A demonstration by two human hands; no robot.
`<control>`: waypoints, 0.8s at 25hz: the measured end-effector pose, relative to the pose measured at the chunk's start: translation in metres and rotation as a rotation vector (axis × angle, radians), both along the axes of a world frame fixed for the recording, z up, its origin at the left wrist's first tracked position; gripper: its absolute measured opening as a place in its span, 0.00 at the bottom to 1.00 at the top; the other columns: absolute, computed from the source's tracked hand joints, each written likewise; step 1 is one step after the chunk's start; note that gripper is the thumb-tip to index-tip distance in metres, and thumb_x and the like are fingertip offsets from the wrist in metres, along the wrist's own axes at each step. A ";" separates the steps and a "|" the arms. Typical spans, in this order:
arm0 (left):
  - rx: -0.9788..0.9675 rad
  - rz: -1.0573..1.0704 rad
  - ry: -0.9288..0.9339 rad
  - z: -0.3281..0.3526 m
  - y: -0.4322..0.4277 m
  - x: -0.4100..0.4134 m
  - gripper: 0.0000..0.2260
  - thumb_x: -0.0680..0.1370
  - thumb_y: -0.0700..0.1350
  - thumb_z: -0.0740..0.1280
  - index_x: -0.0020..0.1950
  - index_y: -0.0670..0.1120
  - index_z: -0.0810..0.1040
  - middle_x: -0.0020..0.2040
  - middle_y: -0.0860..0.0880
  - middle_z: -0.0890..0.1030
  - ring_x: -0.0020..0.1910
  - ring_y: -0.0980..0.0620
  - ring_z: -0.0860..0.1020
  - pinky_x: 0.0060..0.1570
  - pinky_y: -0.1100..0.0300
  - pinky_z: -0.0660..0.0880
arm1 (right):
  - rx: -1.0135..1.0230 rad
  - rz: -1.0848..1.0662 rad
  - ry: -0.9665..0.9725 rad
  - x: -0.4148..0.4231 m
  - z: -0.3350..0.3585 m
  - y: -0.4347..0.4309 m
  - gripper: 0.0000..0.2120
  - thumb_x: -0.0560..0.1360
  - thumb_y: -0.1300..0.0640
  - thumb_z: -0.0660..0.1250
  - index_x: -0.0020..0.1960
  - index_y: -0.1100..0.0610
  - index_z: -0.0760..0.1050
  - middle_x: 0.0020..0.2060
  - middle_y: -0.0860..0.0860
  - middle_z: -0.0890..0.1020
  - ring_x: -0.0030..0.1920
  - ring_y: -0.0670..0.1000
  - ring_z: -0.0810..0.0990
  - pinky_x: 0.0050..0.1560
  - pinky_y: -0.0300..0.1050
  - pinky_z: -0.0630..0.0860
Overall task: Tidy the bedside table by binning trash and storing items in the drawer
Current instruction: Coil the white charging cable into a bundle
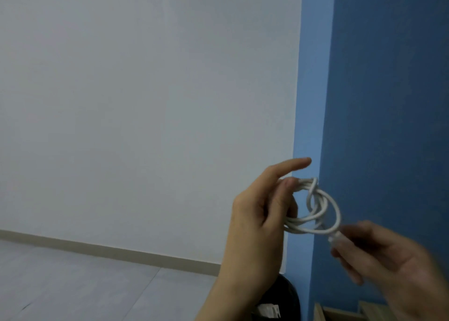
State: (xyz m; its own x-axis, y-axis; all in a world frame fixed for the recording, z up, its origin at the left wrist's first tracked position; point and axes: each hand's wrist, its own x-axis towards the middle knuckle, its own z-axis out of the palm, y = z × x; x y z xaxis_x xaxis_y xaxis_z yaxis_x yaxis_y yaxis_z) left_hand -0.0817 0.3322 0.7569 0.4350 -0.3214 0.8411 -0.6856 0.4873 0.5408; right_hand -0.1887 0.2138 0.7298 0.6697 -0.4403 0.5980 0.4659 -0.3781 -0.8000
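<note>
Head view is showing me the white cable (323,211) coiled in mid-air toward 4 o'clock of the frame, in front of the blue wall (388,90). My left hand (257,214) is keeping its grip around the coil, forefinger sticking out straight. My right hand (388,255), blurred at the coil's 4 o'clock, is pinching the cable's loose end. A black bin (289,296) is sitting at 6 o'clock under the coil.

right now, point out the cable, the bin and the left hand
cable (306,183), head view, on the top bundle of the coil
bin (289,296), head view, on its black wall
left hand (255,218), head view, on the middle of the hand
</note>
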 end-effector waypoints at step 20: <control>0.037 0.123 -0.127 -0.003 -0.009 -0.010 0.10 0.76 0.51 0.58 0.49 0.52 0.79 0.28 0.61 0.74 0.28 0.61 0.72 0.31 0.69 0.69 | -0.179 -0.163 -0.215 -0.002 0.015 0.019 0.25 0.58 0.29 0.69 0.49 0.41 0.79 0.29 0.45 0.74 0.24 0.41 0.73 0.26 0.29 0.70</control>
